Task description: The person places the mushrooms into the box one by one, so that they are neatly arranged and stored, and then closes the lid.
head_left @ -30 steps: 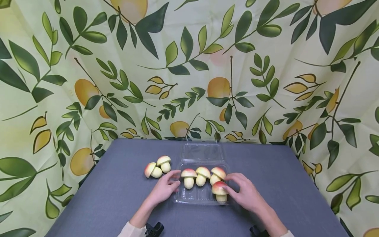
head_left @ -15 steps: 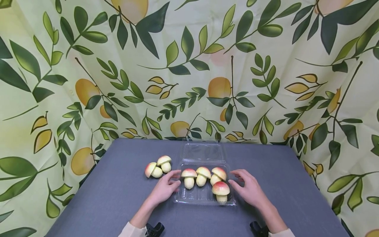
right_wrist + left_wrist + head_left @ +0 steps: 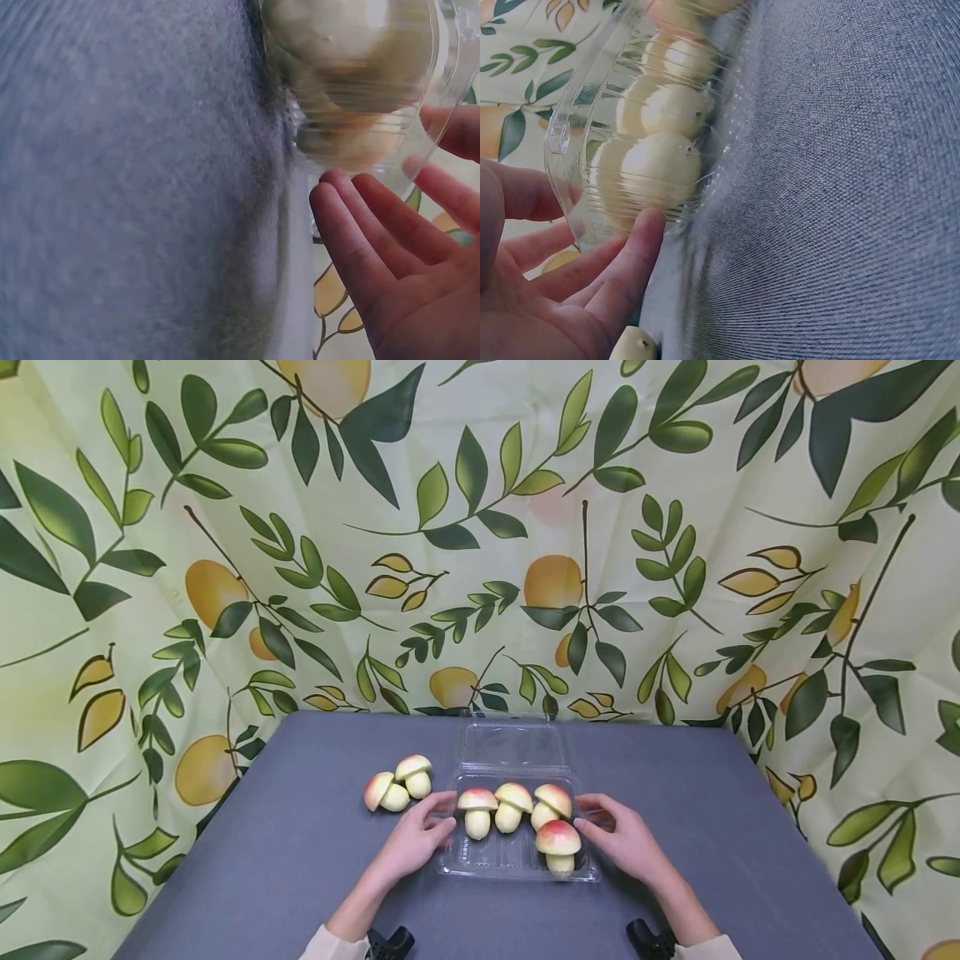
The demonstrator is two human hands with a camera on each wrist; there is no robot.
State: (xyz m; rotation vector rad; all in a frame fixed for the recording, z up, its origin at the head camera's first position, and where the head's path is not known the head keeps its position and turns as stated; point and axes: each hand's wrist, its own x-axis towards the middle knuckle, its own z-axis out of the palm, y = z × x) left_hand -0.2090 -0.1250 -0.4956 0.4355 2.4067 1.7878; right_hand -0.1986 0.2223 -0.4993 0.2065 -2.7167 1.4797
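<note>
A clear plastic clamshell container (image 3: pixel 495 860) stands on the table with its lid (image 3: pixel 513 745) folded back. Inside, a row of mushroom-shaped pieces (image 3: pixel 508 807) with pinkish caps lies along the far side, and another mushroom (image 3: pixel 558 839) sits at the front right. My left hand (image 3: pixel 411 841) is at the container's left side, its fingertips (image 3: pixel 649 225) against the ribbed wall. On the opposite side is my right hand (image 3: pixel 624 841), fingers extended and fingertips (image 3: pixel 328 195) right at the wall, with the thumb near the rim. Neither hand holds a mushroom.
Two more mushrooms (image 3: pixel 387 792) lie on the grey cloth-covered table (image 3: pixel 300 827) just left of the container, beyond my left hand. A curtain (image 3: pixel 480 560) printed with leaves and fruit hangs behind the table and along its sides.
My right hand has let go of the front right mushroom, drawn back to the right, and come in to the container's right side. My left hand has barely moved.
</note>
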